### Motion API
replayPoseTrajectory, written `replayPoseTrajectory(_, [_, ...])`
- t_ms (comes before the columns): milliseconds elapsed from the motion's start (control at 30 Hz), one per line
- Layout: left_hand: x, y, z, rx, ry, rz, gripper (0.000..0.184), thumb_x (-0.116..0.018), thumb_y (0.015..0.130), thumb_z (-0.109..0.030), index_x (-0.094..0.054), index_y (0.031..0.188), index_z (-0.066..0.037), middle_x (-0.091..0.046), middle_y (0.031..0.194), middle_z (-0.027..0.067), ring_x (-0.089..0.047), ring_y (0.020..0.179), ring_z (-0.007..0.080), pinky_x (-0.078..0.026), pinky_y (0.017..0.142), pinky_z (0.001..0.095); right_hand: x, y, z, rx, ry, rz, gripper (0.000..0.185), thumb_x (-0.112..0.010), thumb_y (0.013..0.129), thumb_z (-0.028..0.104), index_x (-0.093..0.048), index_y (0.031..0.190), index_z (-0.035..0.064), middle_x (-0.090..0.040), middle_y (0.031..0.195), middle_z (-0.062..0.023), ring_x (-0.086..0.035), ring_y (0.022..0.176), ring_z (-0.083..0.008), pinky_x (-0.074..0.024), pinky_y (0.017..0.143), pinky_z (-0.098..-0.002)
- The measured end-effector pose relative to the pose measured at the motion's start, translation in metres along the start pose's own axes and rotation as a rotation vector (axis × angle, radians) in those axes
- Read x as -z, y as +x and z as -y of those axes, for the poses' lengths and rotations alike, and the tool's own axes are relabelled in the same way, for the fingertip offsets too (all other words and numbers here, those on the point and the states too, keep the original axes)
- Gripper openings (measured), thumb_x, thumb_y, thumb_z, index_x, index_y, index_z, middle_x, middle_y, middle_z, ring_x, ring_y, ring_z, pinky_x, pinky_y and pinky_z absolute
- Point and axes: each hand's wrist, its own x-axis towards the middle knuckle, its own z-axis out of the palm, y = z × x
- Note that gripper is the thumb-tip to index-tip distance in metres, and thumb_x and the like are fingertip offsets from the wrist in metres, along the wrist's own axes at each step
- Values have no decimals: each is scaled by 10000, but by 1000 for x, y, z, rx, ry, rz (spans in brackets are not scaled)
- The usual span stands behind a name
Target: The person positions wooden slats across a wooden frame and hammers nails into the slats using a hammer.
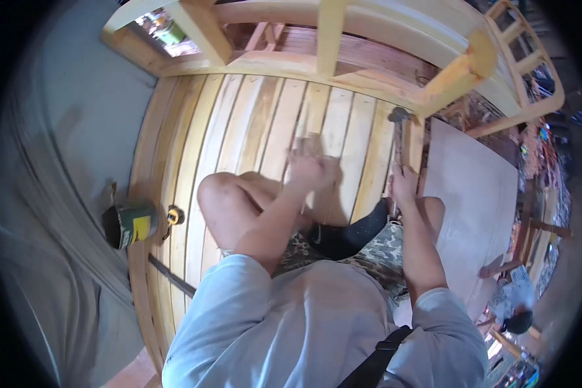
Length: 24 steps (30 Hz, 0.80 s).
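My right hand (404, 184) is closed around the handle of a hammer (398, 132), whose dark head points away from me near the right end of the slats. Over the middle of the wooden slats (239, 123) is my left hand (309, 171), smeared by motion. A blurred pale shape shows at its fingertips, and I cannot make out whether the hand holds it. A black cloth or pouch (349, 238) lies across my lap, between my bent knees.
A wooden rail frame (330, 39) rises along the far edge. On the left are a cut-open green and yellow can (136, 224), a tape measure (174, 215) and a dark bar (171, 276). A pale board (472, 174) lies to the right.
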Motion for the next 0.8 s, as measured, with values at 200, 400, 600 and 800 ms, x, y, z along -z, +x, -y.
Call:
replayPoseTrajectory(200, [39,-10,20,215,-122,280,797,-321,1014,-670,-611,1394,-31,77,1690,239,62,1522,547,-108,1151,762,8,-35,72,116,98,-36,372,-503,1061,384,-574,976,29,-511,620,-9,-500,444,-109,-423,390,-286])
replayPoseTrajectory(400, [34,-1,15,242,3,331,829,-319,1008,-699,-598,1405,-27,121,1676,264,101,1515,552,-128,1142,768,-7,-19,38,536,166,-120,389,-448,1082,366,-585,973,19,-518,614,-33,-521,468,-131,-449,465,-298])
replayPoseTrajectory(600, [34,2,11,239,62,362,827,-308,1017,-682,-595,1402,-9,114,1665,293,73,1503,584,-152,1146,755,-8,-21,41,379,-68,-32,431,-453,1069,398,-567,928,7,-542,620,-72,-566,551,-193,-447,533,-372])
replayPoseTrajectory(800, [31,0,14,230,43,332,829,-316,1009,-695,-606,1395,-21,112,1669,286,82,1509,572,-139,1150,749,-7,1,31,649,-296,-244,433,-460,1069,408,-548,902,19,-488,584,-35,-557,526,-175,-436,509,-342])
